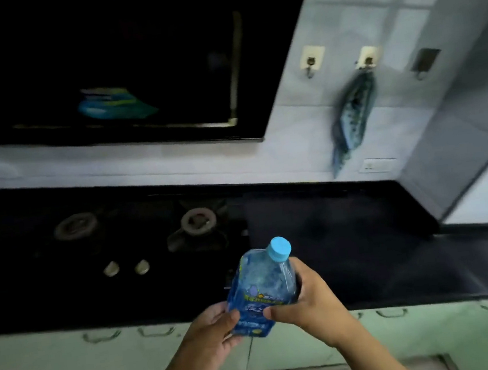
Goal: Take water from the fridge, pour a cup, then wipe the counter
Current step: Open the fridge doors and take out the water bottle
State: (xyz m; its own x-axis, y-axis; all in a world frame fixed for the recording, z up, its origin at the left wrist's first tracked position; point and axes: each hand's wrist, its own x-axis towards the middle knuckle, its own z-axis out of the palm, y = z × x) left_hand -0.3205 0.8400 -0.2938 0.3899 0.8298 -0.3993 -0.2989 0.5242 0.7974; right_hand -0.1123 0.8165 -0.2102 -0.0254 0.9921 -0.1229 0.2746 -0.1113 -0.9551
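A clear blue water bottle (262,286) with a light blue cap and a blue label is held in both hands over the front edge of the black counter (350,248). My left hand (211,337) grips its lower part from the left. My right hand (305,296) wraps its body from the right. The cap is on and the bottle tilts slightly to the right. A blue patterned cloth (352,117) hangs from a hook on the tiled wall. No cup and no fridge are in view.
A gas hob with two burners (198,220) and two knobs (126,268) is set into the counter's left part. A dark range hood (116,62) hangs above it. Pale green cabinet fronts (74,362) with handles run below. A wall socket (379,165) sits near the cloth.
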